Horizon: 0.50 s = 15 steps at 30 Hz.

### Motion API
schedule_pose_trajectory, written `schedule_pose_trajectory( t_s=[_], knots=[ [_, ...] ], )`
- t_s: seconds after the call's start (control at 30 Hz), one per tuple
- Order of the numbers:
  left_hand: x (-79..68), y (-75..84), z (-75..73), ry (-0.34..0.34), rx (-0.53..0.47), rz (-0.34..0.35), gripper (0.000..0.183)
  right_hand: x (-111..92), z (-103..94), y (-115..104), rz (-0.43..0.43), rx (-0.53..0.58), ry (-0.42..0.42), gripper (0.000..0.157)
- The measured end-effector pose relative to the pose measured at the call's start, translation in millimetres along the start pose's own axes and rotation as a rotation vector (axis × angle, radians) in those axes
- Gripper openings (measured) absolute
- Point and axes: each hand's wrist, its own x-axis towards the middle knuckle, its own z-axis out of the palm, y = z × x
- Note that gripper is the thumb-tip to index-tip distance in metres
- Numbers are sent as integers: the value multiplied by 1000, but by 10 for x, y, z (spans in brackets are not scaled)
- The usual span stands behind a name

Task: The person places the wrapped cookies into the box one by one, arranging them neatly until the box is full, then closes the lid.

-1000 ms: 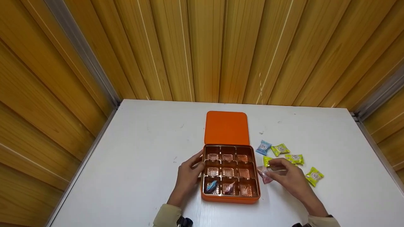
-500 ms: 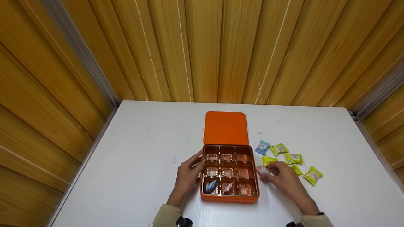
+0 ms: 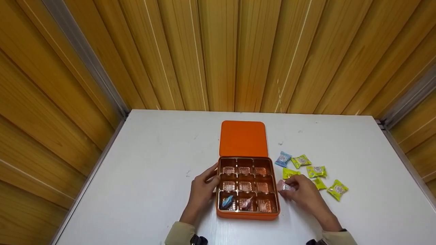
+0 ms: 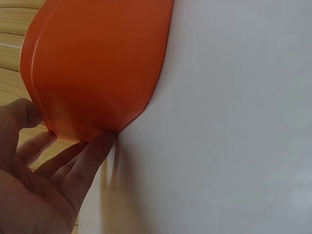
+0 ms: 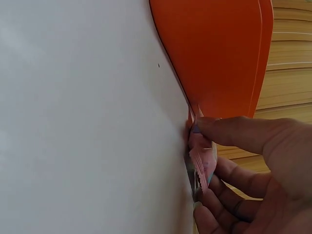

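An orange tin (image 3: 248, 215) stands open on the table, its insert divided into several compartments. A blue wrapped candy (image 3: 227, 202) lies in the front left compartment and a pink wrapped candy (image 3: 246, 203) in the front middle one. My left hand (image 3: 202, 189) rests on the tin's left side, thumb at the rim; in the left wrist view its fairly straight fingers (image 4: 90, 163) touch the outer wall. Beside the tin's right wall, my right hand (image 3: 305, 192) pinches another pink wrapped candy (image 5: 202, 156) between thumb and fingers.
The orange lid (image 3: 243, 139) lies folded back behind the tin. Right of it are a blue wrapped candy (image 3: 283, 159) and several yellow-green ones, including one (image 3: 338, 189) at the far right. Wood-patterned panels (image 3: 218, 54) rise behind the white table (image 3: 153, 153).
My right hand has drawn slightly left and closed its pinch on the pink candy, which has turned in the fingers. A yellow-green candy behind it has come into view. The left hand stays put.
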Motion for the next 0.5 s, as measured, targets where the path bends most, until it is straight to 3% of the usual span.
schedule_pose_trajectory(
  t_s=[0.5],
  knots=[
    [-7, 2, -9, -3, -23, 6, 47, -85, -95, 53, -15, 55, -20, 28]
  ],
)
